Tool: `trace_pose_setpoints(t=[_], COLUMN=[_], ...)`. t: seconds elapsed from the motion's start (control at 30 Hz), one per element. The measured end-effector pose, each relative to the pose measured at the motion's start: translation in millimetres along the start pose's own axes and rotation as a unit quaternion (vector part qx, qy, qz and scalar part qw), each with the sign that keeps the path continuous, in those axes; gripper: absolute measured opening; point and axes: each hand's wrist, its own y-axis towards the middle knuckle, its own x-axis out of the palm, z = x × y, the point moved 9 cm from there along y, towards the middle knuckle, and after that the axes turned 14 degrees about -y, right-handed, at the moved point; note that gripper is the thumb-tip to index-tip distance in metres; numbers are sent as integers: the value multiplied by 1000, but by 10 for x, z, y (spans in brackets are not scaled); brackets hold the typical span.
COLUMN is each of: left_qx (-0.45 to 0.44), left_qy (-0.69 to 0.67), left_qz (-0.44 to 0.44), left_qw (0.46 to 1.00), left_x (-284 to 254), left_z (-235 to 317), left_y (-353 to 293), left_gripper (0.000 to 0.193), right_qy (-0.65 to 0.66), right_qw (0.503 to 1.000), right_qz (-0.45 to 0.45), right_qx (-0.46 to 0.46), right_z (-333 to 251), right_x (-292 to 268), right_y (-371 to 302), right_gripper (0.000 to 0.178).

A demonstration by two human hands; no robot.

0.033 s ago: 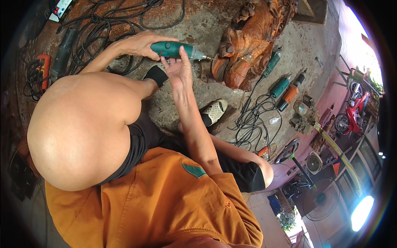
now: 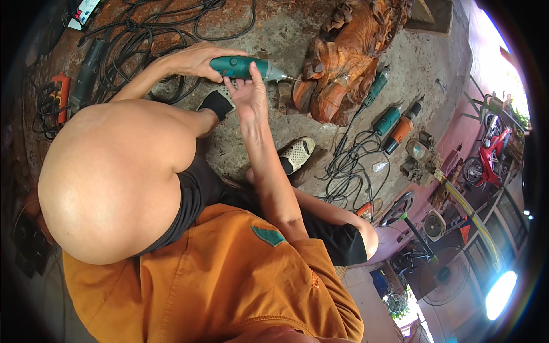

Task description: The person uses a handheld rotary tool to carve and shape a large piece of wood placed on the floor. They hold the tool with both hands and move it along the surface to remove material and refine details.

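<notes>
My left hand [image 2: 197, 60] is closed around the rear of a teal rotary power tool [image 2: 243, 67], held level above the concrete floor. Its metal tip [image 2: 284, 76] points right, close to the lower left edge of a reddish-brown wooden carving [image 2: 343, 57] that lies on the floor. My right hand [image 2: 249, 94] is just below the tool with its fingers stretched upward, one of them lying against the tool's body. My bare left knee [image 2: 108, 177] fills the left of the view, and my orange shirt [image 2: 229, 286] fills the bottom.
Black cables [image 2: 166, 28] and a white power strip [image 2: 86, 8] lie at the top left. Three more power tools [image 2: 394, 123] with cords lie right of the carving. A pale sandal [image 2: 297, 154], a fan [image 2: 434, 226] and a red motorbike [image 2: 486, 160] are to the right.
</notes>
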Motion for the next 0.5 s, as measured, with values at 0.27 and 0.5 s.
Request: trace_pose_setpoints(t=[0.27,0.5], left_qx=[27,20], left_qy=[-6,13], left_qz=[47,14], left_qw=[998,1000], left_x=[-109,-30], left_z=[-105,-130], left_y=[184,107], left_gripper=[92,92], right_qy=[-16,-4], right_qw=[1000,1000], right_qz=[3,-1], right_qx=[1,-3], right_z=[-174,-45], right_x=[2,-16], right_y=[252,98], right_gripper=[53,52])
